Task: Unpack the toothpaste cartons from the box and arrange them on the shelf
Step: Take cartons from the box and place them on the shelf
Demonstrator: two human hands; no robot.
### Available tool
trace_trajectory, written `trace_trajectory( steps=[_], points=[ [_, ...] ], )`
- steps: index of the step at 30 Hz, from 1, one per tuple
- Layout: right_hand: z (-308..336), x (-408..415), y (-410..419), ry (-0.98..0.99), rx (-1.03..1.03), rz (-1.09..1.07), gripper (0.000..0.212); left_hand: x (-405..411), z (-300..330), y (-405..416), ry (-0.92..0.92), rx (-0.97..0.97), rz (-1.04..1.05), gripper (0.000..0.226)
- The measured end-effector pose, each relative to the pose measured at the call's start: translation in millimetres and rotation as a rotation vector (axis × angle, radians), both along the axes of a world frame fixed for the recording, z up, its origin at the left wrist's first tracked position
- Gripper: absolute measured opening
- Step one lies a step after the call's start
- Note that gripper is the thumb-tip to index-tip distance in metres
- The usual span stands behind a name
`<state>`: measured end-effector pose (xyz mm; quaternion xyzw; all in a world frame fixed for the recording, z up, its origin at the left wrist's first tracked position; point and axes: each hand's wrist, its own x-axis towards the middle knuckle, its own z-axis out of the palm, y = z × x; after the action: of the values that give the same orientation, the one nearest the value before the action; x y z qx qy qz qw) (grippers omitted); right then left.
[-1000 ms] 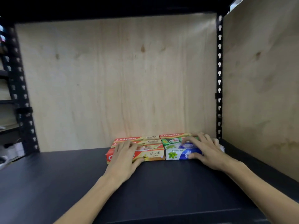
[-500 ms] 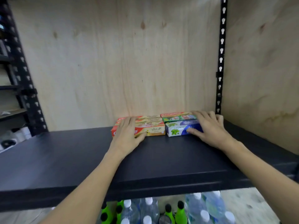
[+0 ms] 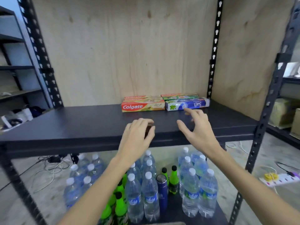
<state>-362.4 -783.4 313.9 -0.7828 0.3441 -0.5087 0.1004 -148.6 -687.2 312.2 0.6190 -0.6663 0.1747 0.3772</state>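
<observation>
Several toothpaste cartons lie flat at the back right of the dark shelf [image 3: 81,125], against the plywood back. A red Colgate carton [image 3: 142,107] fronts the left pile; a blue-and-white carton [image 3: 187,104] fronts the right pile, with a green carton [image 3: 180,97] behind it. My left hand [image 3: 138,135] hovers over the shelf's front edge, fingers loosely curled, holding nothing. My right hand [image 3: 197,129] is spread with fingers relaxed, just in front of the blue carton and apart from it. The box is out of view.
Below the shelf stand several water bottles [image 3: 149,197], green bottles [image 3: 120,207] and a dark blue flask [image 3: 161,190]. Black perforated uprights [image 3: 213,51] frame the bay. Cables [image 3: 50,166] and a power strip [image 3: 280,179] lie on the floor. Other racks flank both sides.
Both hands have let go of the cartons and drawn back toward the shelf's front edge. The camera has pulled back and tilted down, showing the bottles below.
</observation>
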Motion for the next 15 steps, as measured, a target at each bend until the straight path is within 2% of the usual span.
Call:
trace_trajectory(
  steps=[2, 6, 15],
  points=[
    [-23, 4, 37, -0.071, -0.027, 0.007, 0.049, -14, -29, 29, -0.003, -0.071, 0.002, 0.03],
    [-93, 9, 90, -0.09, 0.038, 0.041, 0.052, -27, -91, 78, 0.145, -0.108, -0.03, 0.04],
    [-253, 21, 143, 0.047, 0.382, -0.009, 0.063, -11, -234, 125, 0.309, 0.253, 0.15, 0.051]
  ],
)
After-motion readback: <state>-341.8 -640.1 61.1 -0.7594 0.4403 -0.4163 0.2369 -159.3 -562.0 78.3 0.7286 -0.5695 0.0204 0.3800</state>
